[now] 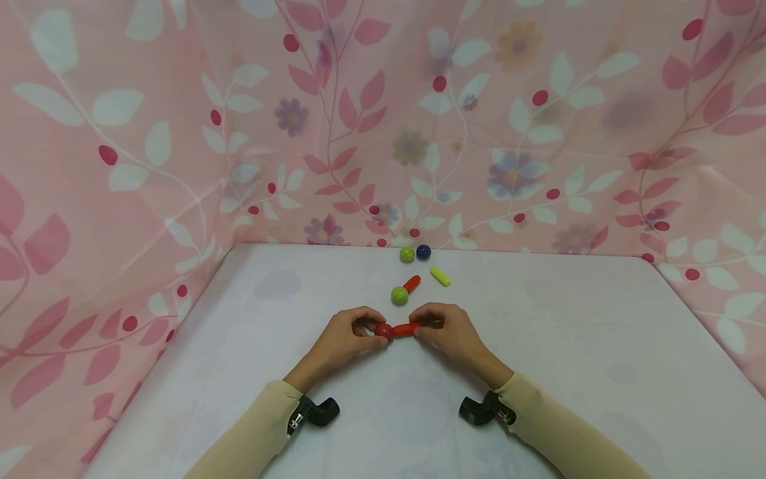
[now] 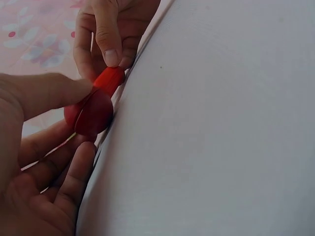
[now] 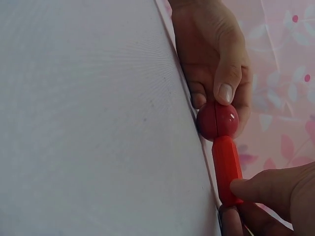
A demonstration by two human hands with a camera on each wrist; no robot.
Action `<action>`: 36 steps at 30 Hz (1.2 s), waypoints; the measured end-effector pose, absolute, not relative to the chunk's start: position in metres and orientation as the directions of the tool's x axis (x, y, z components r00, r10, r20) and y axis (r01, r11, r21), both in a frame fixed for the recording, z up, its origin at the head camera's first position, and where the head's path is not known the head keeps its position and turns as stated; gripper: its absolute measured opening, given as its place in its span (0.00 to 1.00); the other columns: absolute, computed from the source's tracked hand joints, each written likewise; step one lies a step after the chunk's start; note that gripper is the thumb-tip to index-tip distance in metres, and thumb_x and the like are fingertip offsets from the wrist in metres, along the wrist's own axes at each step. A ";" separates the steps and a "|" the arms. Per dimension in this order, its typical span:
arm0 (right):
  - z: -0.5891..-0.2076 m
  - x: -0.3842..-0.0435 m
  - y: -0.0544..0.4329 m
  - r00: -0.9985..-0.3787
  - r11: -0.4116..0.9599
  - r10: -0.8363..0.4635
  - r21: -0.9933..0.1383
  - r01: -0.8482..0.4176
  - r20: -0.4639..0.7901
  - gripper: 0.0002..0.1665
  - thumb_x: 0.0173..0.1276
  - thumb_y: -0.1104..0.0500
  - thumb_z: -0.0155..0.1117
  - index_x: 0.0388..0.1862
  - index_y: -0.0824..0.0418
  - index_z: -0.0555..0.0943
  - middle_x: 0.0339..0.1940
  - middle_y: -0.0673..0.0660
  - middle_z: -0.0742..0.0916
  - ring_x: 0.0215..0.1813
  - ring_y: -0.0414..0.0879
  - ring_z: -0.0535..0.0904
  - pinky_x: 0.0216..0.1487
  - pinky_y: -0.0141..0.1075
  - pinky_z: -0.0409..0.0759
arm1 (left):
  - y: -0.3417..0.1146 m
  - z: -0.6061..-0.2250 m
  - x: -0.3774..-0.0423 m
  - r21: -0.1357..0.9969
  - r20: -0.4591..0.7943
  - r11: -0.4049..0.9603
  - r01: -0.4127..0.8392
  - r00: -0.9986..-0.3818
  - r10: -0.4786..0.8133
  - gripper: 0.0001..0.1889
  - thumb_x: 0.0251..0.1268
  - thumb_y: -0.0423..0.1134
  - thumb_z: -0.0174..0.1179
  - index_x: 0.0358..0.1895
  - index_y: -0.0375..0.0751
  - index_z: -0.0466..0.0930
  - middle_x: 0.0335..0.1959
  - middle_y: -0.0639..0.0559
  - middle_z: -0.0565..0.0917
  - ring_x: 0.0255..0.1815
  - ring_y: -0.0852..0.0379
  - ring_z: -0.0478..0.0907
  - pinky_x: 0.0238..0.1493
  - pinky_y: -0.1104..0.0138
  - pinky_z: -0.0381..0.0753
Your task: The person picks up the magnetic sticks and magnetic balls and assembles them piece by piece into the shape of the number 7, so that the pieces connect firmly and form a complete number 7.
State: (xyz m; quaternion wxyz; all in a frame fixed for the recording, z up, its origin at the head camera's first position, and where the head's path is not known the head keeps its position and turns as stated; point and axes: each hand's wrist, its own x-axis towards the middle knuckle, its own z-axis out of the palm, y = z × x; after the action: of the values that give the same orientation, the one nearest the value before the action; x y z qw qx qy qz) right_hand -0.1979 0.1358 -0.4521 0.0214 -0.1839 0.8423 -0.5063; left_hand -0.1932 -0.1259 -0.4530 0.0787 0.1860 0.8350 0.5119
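One red ball [image 3: 209,123], fingers of the left hand [image 1: 350,332] clamped on it, touches a red stick [image 3: 225,164], right end pinched by the right hand [image 1: 450,329], mid desk [image 1: 568,326]: likely light, hard, slippery, best held outermost.

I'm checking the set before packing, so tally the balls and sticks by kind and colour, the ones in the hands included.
Green balls: 2
Dark blue ball: 1
Red ball: 1
Red sticks: 2
Yellow-green stick: 1
Total: 7
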 end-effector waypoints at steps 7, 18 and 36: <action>-0.453 -0.198 0.136 -0.940 0.399 -0.300 -0.873 -0.281 0.165 0.13 0.65 0.71 0.73 0.47 0.61 0.90 0.43 0.52 0.90 0.45 0.46 0.85 0.49 0.38 0.82 | -0.128 -0.453 -0.192 0.877 0.074 0.399 0.269 -0.895 0.441 0.17 0.63 0.41 0.75 0.55 0.49 0.88 0.44 0.57 0.86 0.37 0.54 0.79 0.39 0.64 0.77; -0.453 -0.197 0.139 -0.948 0.388 -0.267 -0.881 -0.270 0.173 0.13 0.66 0.72 0.72 0.47 0.62 0.90 0.44 0.53 0.90 0.48 0.48 0.86 0.53 0.42 0.83 | -0.129 -0.455 -0.194 0.861 0.076 0.417 0.292 -0.884 0.462 0.15 0.63 0.45 0.75 0.52 0.54 0.88 0.42 0.62 0.86 0.36 0.55 0.80 0.39 0.63 0.78; -0.454 -0.197 0.137 -0.943 0.448 -0.290 -0.848 -0.284 0.162 0.15 0.64 0.70 0.74 0.48 0.58 0.90 0.41 0.50 0.89 0.41 0.44 0.83 0.46 0.38 0.81 | -0.128 -0.456 -0.195 0.861 0.080 0.414 0.294 -0.884 0.461 0.14 0.65 0.41 0.74 0.52 0.53 0.88 0.40 0.58 0.86 0.35 0.54 0.79 0.37 0.64 0.76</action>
State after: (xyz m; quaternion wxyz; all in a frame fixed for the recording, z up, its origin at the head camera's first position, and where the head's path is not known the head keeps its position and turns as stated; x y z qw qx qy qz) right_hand -0.1970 0.1374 -0.4542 0.0032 -0.1687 0.8508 -0.4977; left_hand -0.1949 -0.1282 -0.4563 0.0848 0.2256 0.8366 0.4919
